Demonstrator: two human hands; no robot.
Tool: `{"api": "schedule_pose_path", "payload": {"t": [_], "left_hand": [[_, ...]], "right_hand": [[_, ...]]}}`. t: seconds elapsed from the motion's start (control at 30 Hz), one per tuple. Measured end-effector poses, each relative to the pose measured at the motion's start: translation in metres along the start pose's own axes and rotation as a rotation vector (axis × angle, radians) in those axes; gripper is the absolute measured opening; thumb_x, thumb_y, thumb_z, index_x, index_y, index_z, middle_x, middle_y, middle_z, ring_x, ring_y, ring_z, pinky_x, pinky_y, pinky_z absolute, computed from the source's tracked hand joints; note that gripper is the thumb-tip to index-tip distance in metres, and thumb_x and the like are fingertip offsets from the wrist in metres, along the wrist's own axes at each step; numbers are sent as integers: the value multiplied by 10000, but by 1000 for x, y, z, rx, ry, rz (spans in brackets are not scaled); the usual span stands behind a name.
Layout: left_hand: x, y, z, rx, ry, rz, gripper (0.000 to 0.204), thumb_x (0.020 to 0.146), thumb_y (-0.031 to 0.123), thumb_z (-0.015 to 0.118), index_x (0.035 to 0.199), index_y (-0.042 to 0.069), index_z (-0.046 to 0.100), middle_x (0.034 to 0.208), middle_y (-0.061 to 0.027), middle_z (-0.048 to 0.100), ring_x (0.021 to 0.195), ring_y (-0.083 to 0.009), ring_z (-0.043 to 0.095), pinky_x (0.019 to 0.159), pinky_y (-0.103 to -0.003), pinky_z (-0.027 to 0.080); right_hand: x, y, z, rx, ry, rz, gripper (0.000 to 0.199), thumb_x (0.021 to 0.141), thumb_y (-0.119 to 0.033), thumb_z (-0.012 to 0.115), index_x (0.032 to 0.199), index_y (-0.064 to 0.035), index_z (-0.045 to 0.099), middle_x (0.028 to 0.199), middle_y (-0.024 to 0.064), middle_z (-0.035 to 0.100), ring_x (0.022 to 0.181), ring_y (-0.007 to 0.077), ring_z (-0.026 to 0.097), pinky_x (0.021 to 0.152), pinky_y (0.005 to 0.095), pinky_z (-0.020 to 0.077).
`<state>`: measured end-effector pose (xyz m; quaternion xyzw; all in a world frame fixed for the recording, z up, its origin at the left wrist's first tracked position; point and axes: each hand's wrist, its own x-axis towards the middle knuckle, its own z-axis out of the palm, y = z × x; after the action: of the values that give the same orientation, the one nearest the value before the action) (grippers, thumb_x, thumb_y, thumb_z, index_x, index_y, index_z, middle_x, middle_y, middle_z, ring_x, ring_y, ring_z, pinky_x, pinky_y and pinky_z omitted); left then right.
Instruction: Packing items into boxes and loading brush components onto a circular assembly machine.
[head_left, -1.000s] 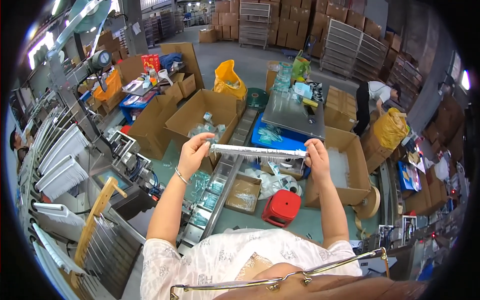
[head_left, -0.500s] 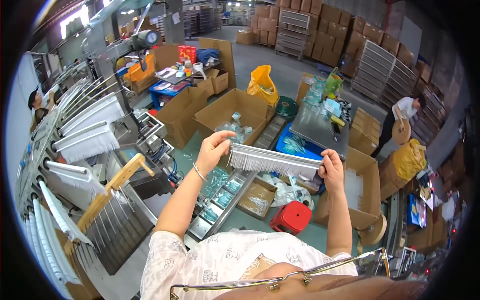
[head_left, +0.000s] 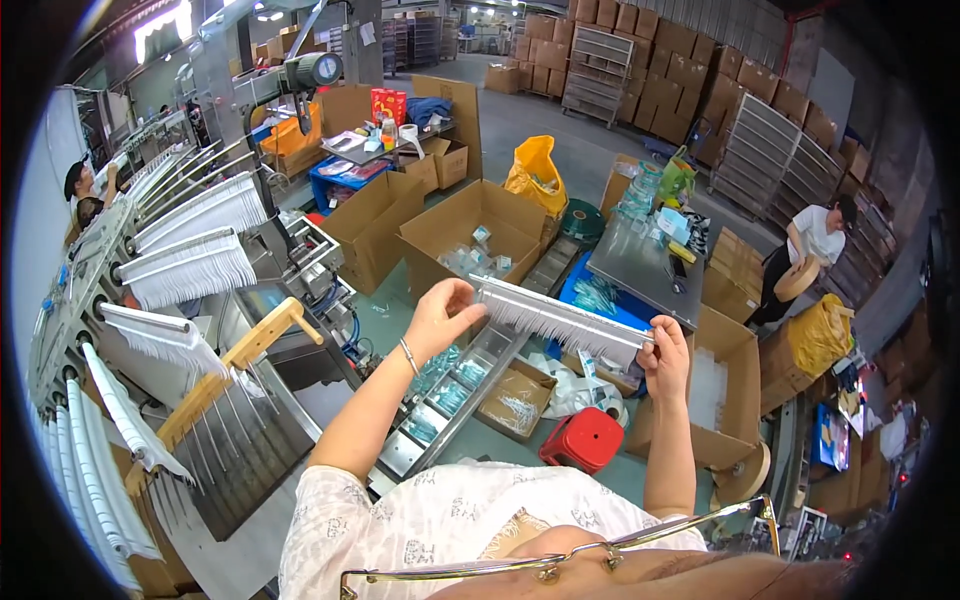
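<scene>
In front of my chest a thin metal rod hung with a row of short white strands is stretched between both hands. My left hand is closed at its left end, thumb beside the strands, and the fingertips behind are partly hidden. My right hand pinches the other end, which sits lower. To the left stands a machine rack with similar rods of white strands hanging from it. Closer to me, a wooden bar with a peg holds several thin metal rods over a dark sloping plate.
Below my hands are a metal tray with compartments of small clear-teal pieces, an open carton and a red stool. Beyond stand a large open carton and a metal table. Another person holds a round disc at right.
The held rod now slopes down more to the right, its left end higher. My left hand's grip has shifted along that end. The whole view has moved slightly.
</scene>
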<state>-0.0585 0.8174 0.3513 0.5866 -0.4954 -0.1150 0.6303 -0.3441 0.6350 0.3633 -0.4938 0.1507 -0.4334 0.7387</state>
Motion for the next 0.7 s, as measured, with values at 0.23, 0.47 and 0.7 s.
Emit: {"api": "schedule_pose_path", "payload": {"t": [0.23, 0.47, 0.7], "left_hand": [[-5, 14, 8, 278, 36, 98, 140, 711, 104, 616, 753, -23, 578, 681, -80, 548, 601, -185, 527, 576, -280, 426], [-3, 54, 5, 570, 202, 500, 83, 656, 28, 635, 628, 15, 558, 591, -74, 505, 520, -185, 490, 480, -264, 384], [21, 54, 3, 306, -69, 51, 239, 653, 74, 648, 533, 4, 454, 489, -9, 413, 440, -54, 377, 415, -206, 299]], "right_hand": [[-5, 4, -10, 12, 15, -45, 87, 872, -109, 418, 935, -73, 466, 616, 3, 474, 434, 35, 322, 397, 169, 260], [-11, 4, -20, -24, 50, -70, 84, 872, -108, 416, 930, -73, 466, 599, 3, 469, 423, 32, 309, 394, 162, 248], [-17, 8, -11, -26, -44, -48, 84, 872, -97, 413, 935, -72, 463, 648, 1, 479, 435, 23, 306, 394, 154, 245]]}}
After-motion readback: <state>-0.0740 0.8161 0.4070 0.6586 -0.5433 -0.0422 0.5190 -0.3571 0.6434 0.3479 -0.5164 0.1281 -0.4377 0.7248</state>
